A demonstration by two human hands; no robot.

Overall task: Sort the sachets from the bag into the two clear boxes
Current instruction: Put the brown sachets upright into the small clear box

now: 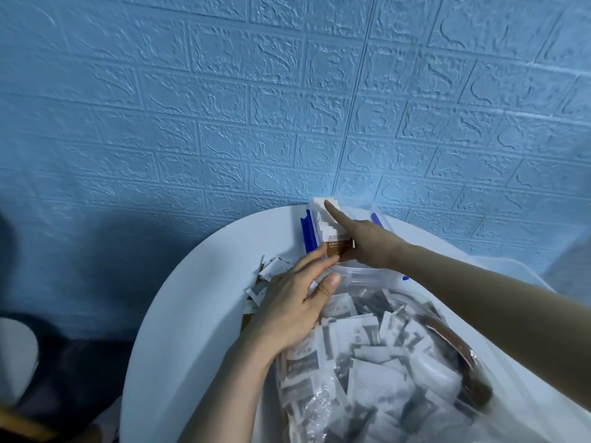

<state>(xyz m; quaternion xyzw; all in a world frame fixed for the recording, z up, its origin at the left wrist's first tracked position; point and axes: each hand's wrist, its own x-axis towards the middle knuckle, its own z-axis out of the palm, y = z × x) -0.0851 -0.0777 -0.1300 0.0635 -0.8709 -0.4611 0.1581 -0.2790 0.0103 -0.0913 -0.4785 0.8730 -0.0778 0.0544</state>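
Observation:
A clear box (377, 210) with blue latches stands at the table's far edge and holds a row of upright white and brown sachets (335, 244). My right hand (367, 243) reaches over it; its straight index finger lies along the top of the row. My left hand (294, 302) touches the near end of the row with straight fingers. A large clear bag (399, 362) full of sachets lies in front of me, under both forearms. The rim of a second clear box (361, 272) shows just behind the bag.
The round white table (192, 314) stands against a blue brick-pattern wall (287, 107). Several loose sachets (267, 276) lie on the table left of my left hand. A dark floor and a pale object (16, 356) are at the lower left.

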